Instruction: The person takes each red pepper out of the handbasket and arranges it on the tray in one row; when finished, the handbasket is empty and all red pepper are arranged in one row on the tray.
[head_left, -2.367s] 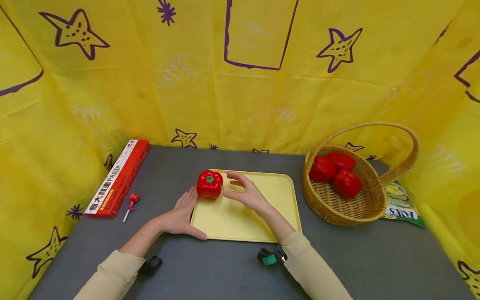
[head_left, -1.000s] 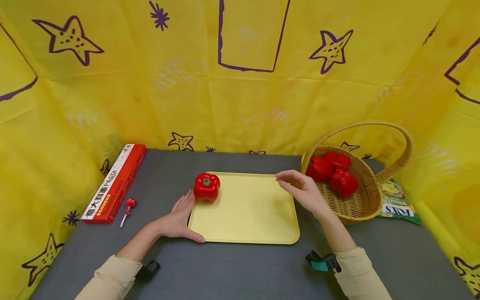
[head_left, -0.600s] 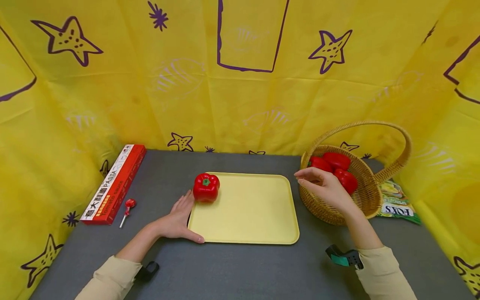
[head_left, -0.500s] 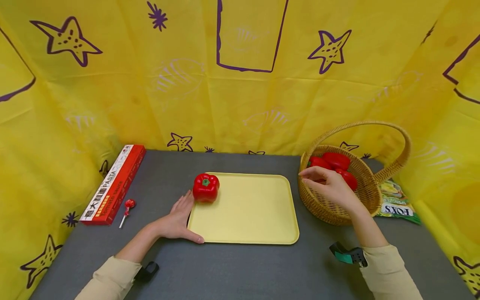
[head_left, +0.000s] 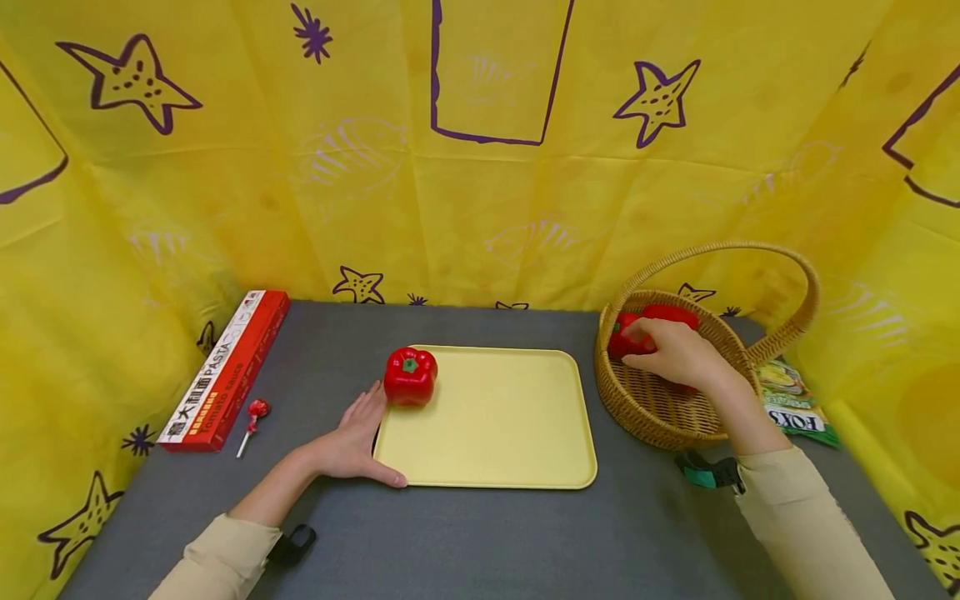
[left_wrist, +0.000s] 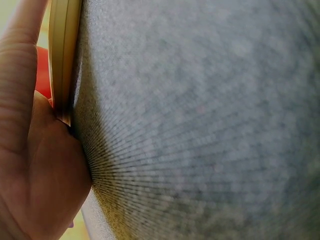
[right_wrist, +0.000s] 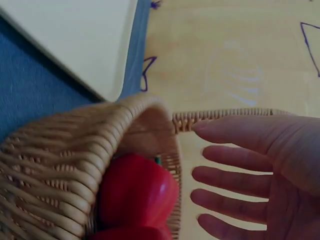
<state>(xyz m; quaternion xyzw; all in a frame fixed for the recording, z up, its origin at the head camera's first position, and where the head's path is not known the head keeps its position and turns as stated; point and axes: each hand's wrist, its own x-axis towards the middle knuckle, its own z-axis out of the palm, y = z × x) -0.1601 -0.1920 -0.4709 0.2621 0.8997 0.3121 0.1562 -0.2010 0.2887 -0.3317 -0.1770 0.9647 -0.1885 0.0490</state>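
In the head view, my left hand (head_left: 348, 442) rests at the left edge of a pale yellow tray (head_left: 495, 417), fingers extended and thumb at the near corner. A red bell pepper (head_left: 410, 377) with a green stem stands at that tray's far left corner, beside the fingertips. My right hand (head_left: 678, 354) reaches over a wicker basket (head_left: 637, 417) that holds red bell peppers (head_left: 671, 314), partly covering them. From the right wrist, its fingers (right_wrist: 230, 180) look spread and gently bent, with a gap to the bell pepper (right_wrist: 137, 190).
The basket's tall hoop handle (head_left: 802, 304) arches above its right side. Behind the basket lies a green FOX'S packet (head_left: 798, 408). On the left are a red pasta box (head_left: 225, 371) and a lollipop (head_left: 253, 421). A yellow patterned cloth (head_left: 480, 208) encloses the grey table (head_left: 480, 542).
My right hand has moved from beside the pepper on the tray, rightward across it, and now into the basket's opening. The left hand has stayed at the tray's edge.
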